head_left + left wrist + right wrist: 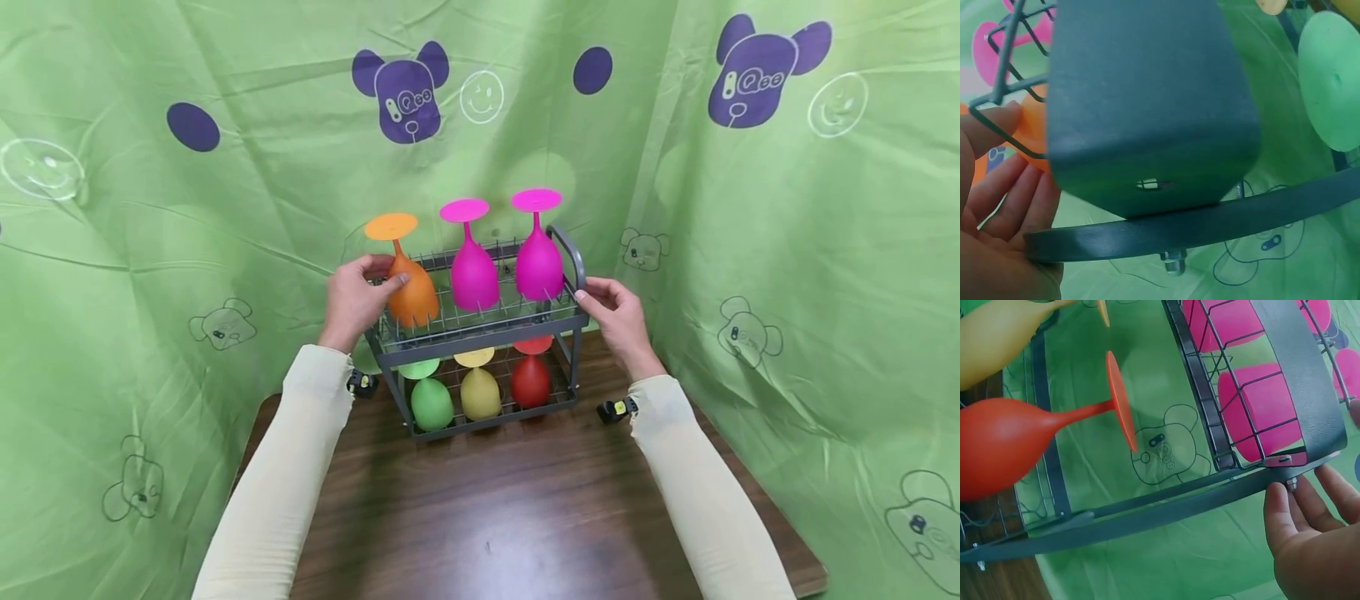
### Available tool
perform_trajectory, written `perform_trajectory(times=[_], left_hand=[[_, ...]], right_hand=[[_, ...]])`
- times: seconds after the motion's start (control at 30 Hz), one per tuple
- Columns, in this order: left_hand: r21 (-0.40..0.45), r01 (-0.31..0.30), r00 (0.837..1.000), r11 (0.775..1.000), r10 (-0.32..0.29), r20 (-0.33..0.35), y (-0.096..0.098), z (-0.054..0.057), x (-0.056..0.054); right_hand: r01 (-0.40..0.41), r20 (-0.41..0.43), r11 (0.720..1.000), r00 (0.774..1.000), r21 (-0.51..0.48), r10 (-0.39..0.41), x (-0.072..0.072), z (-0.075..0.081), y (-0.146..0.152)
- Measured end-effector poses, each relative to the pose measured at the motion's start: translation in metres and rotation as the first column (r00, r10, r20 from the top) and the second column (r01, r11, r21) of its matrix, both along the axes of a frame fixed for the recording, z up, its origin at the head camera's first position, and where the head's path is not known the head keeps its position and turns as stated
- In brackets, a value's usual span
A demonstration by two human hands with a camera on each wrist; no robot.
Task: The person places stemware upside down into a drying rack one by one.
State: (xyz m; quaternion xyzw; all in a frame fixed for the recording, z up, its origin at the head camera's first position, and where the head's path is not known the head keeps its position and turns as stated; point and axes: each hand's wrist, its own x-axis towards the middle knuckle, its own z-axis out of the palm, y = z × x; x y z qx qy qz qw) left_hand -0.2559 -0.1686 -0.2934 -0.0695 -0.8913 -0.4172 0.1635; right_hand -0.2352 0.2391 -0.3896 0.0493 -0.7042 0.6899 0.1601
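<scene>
A grey two-tier dish rack (480,340) stands on a wooden table. My left hand (356,298) holds an orange plastic wine glass (414,298) by its bowl, thumb in front and fingers behind. This glass is upside down at the left end of the upper tier. Two magenta wine glasses, a middle one (475,275) and a right one (538,265), stand inverted beside it. At the rack's right end, my right hand (618,321) grips the frame below the curved handle (568,257); the right wrist view shows thumb and fingers at the side bar (1210,495).
On the lower tier, a green glass (432,404), a yellow glass (480,394) and a red glass (530,382) stand inverted. The brown table top (480,508) extends in front of the rack. A green printed curtain (285,208) hangs close behind and at both sides.
</scene>
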Motion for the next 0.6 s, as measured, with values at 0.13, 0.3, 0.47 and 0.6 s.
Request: perform_trajectory(times=[0.13,0.3,0.47,0.6], left_hand=[[-0.019,0.007,1.000,1.000,-0.007,-0.011,-0.0018,0.0012,0.0015],[-0.051,0.012,1.000,0.999,-0.012,-0.010,-0.0031,0.0037,0.0032],[-0.012,0.025,1.000,1.000,-0.025,0.010,-0.0018,0.0046,0.0032],[0.125,0.005,1.000,0.992,-0.004,-0.004,-0.0034,0.0024,0.0099]], right_hand=[[-0.015,-0.020,0.999,1.000,0.050,0.016,0.0013,0.0002,-0.0001],[-0.022,-0.044,0.995,0.999,0.101,0.026,0.0011,0.0005,-0.0013],[-0.010,-0.046,0.994,0.999,0.110,0.015,0.0012,0.0003,-0.0020],[-0.005,-0.041,0.993,0.999,0.120,0.010,0.0040,0.0012,-0.0023]])
